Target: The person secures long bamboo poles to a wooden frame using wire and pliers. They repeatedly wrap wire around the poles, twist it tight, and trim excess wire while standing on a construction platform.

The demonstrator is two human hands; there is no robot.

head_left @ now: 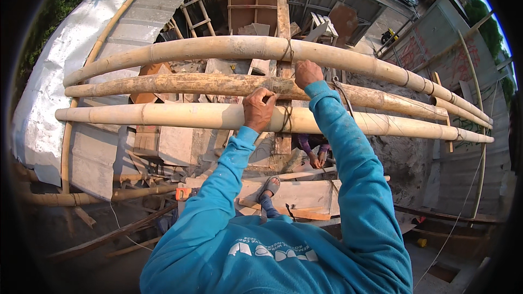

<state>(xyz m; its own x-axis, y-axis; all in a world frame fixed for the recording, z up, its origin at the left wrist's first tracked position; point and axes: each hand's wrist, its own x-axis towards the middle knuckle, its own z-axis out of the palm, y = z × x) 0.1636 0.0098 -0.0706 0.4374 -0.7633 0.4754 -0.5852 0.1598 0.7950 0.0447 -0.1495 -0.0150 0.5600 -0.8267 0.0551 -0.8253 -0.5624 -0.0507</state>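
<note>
Three bamboo poles run side by side from left to right: a far pole (pixel 218 48), a browner middle pole (pixel 190 84) and a pale near pole (pixel 190 115). A wooden plank (pixel 283 19) crosses beneath them. Dark ties wrap the far and near poles at this crossing. My left hand (pixel 258 110) is closed in a pinch over the near pole, beside the middle one. My right hand (pixel 308 73) makes a fist above the middle pole, close to the far pole. Whatever lies inside the fingers of either hand is hidden.
Below, another person's hands (pixel 317 159) show beside my right arm. A foot in a sandal (pixel 271 185) rests on a board near an orange-handled object (pixel 184 193). Metal sheets (pixel 54 76) cover the left; a bamboo ladder (pixel 196 11) leans behind. Boards and rubble lie underneath.
</note>
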